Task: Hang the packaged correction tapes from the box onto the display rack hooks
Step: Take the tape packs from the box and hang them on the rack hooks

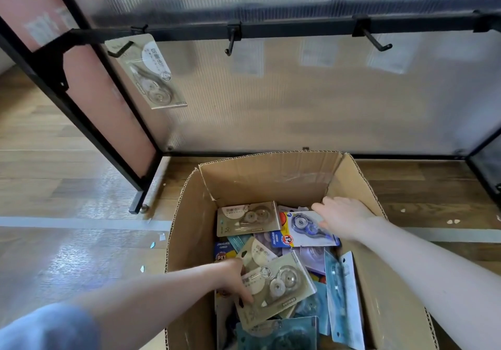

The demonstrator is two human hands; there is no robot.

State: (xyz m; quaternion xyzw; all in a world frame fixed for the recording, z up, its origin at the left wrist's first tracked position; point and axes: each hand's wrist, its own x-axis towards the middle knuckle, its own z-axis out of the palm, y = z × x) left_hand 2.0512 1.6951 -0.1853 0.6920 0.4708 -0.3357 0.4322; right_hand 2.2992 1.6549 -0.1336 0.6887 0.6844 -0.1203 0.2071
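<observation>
Rack: one beige pack (151, 75) hangs on the leftmost hook (119, 50); the middle hook (231, 43) and right hook (375, 41) are bare.
Left hand (234, 282): curled fingers grip a beige correction tape pack (276, 287) inside the box (187, 230).
Box contents: mixed beige, blue and purple packs, piled loosely.
Right hand (343, 215): fingers relaxed, resting on a white pack with a blue dispenser (303, 230).

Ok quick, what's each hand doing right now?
Left hand: holding a beige correction tape pack.
Right hand: open, fingers on the blue correction tape pack.
</observation>
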